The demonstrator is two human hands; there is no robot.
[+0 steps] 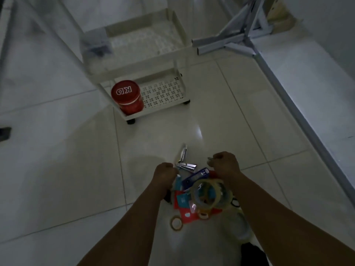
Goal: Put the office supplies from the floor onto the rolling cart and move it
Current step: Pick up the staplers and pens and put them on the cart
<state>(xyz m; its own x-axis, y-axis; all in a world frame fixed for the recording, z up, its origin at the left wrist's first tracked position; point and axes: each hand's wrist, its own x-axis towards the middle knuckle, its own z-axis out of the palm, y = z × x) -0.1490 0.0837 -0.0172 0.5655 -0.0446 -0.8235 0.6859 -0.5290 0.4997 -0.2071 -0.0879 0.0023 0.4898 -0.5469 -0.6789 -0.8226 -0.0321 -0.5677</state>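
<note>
Two hands: both reach down over a pile of office supplies on the tiled floor [57,169], near the bottom middle of the head view.
Left hand [165,174]: its fingers are curled under, at the left edge of the pile; dim light and the back of the hand hide whether they grip anything, so I cannot tell.
Small tape roll [176,223]: lies flat on the floor at the pile's near left corner; likely light and stiff, easiest pinched through its hole.
Red cards [187,215]: thin, flat packets under the rolls; probably light and slippery on tile, best lifted by an edge.
Metal stapler [184,160]: hinged open, at the far edge between the hands; hard and the heaviest here by my judgement, best held around its body.
Blue stapler [195,177]: rests on top of the pile; rigid, graspable across its width.
Clear tape rolls [208,193]: large rings stacked loosely; smooth, may slide apart, so hook through the cores.
Right hand [224,165]: fingers clenched at the pile's far right; something pale shows at them, unclear what.
Rolling cart [138,60]: stands well apart, beyond the pile; a red tin [127,99] sits on its lower shelf.
</note>
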